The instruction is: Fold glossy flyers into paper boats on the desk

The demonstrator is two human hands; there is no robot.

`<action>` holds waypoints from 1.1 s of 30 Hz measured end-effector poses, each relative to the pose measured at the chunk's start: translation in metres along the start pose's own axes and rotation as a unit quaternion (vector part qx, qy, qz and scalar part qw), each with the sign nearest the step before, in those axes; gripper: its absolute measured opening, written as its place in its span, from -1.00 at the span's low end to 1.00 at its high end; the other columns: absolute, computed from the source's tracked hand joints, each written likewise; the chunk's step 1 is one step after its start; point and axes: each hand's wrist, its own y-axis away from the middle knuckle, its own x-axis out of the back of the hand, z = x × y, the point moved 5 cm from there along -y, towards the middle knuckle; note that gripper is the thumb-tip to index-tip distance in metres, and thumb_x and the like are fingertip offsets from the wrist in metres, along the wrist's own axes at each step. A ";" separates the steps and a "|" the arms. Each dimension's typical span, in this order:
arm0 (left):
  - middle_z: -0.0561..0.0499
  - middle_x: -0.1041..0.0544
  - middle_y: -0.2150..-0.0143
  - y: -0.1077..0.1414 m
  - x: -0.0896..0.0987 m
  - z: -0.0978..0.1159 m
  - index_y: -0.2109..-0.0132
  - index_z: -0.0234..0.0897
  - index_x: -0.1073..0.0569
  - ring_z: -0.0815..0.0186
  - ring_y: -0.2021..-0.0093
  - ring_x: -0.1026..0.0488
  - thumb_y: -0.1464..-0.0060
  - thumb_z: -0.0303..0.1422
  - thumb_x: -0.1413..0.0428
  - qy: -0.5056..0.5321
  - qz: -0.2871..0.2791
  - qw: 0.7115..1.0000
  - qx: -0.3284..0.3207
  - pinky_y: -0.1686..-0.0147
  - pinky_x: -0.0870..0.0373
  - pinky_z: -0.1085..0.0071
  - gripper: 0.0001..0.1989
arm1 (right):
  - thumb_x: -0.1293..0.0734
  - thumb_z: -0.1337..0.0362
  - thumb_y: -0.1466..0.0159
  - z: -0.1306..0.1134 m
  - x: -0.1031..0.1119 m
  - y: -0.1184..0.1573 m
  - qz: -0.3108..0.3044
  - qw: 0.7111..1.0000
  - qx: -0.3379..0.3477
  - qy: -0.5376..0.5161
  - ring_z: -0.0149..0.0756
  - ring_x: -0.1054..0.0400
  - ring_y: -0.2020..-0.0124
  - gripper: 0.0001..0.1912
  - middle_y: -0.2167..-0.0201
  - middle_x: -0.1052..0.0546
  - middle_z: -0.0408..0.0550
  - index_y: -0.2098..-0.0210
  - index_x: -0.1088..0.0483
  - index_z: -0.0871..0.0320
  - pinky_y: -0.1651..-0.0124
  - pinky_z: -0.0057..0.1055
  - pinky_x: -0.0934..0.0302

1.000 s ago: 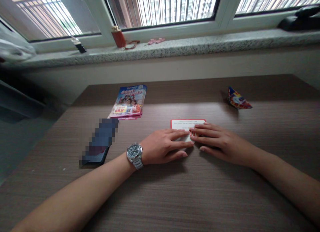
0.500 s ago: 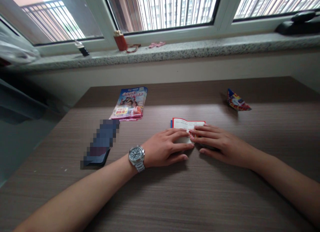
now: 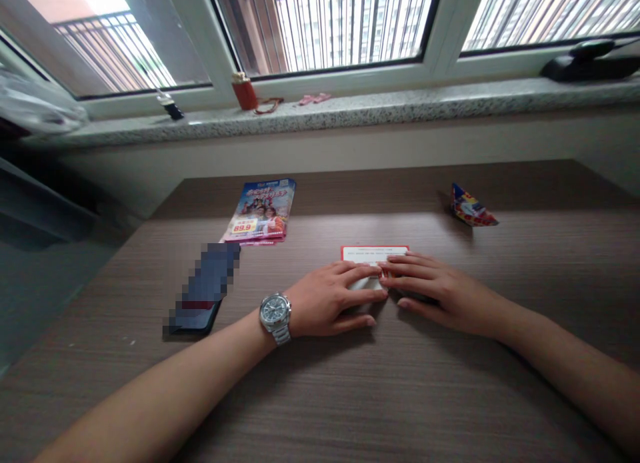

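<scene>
A folded paper (image 3: 367,252), white with a red border, lies on the brown wooden table (image 3: 320,396) in front of me. My left hand (image 3: 336,296) rests on its left part, fingers spread and pointing right, with a metal watch (image 3: 275,310) on the wrist. From the other side my right hand (image 3: 440,288) lies flat over the right part, its fingers extended. The fingertips of both hands nearly meet at the paper's middle, and they hide much of its near part.
A stack of printed flyers (image 3: 263,211) lies at the back left, with a dark, pixelated phone (image 3: 203,293) nearer me. A folded colourful paper piece (image 3: 471,208) stands at the back right. Beyond the table, a stone windowsill (image 3: 380,111) holds a red lighter-like object (image 3: 245,93).
The paper's far edge now lies flatter and straighter, and the blue strip at its left corner no longer shows. Both hands stay almost in place; the view has shifted slightly.
</scene>
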 end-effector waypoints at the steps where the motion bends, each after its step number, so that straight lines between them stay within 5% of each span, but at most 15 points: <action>1: -0.14 -0.24 -0.38 0.000 0.000 0.000 -0.25 -0.14 -0.37 0.02 -0.30 -0.25 -0.31 -0.07 0.01 0.001 -0.002 1.000 -0.001 -0.27 -0.24 0.05 -0.53 | -0.31 0.28 -0.37 0.000 0.000 0.000 0.001 1.000 -0.001 -0.003 -0.08 -0.25 -0.29 -0.56 -0.25 -0.42 0.04 -0.23 -0.36 0.04 -0.32 0.04 -0.14; 24: -0.16 -0.25 -0.38 0.002 -0.003 0.006 -0.27 -0.15 -0.35 0.03 -0.37 -0.18 -0.24 0.02 -0.06 0.031 0.020 0.999 0.036 -0.31 -0.21 0.06 -0.43 | -0.31 0.27 -0.35 0.001 0.002 -0.003 0.010 1.000 -0.008 -0.009 -0.03 -0.13 -0.36 -0.64 -0.24 -0.44 0.00 -0.13 -0.42 0.00 -0.39 0.18 0.12; 28: -0.17 -0.24 -0.38 0.001 -0.003 0.008 -0.28 -0.17 -0.34 0.02 -0.37 -0.18 -0.23 0.02 -0.06 0.027 0.021 0.999 0.042 -0.33 -0.18 0.05 -0.41 | -0.29 0.31 -0.36 -0.002 0.009 -0.007 0.064 0.998 -0.027 -0.001 -0.04 -0.28 -0.25 -0.71 -0.14 -0.50 0.04 -0.06 -0.44 0.03 -0.30 0.07 -0.12; 33: -0.15 -0.26 -0.37 0.001 -0.005 0.008 -0.27 -0.14 -0.34 0.02 -0.36 -0.20 -0.22 0.01 -0.09 0.028 0.026 0.998 0.044 -0.32 -0.19 0.04 -0.42 | -0.32 0.28 -0.33 -0.001 0.011 -0.010 0.118 0.989 -0.092 0.009 -0.10 -0.43 0.14 -0.95 0.21 -0.53 0.04 0.22 -0.44 0.06 0.12 -0.16 -0.37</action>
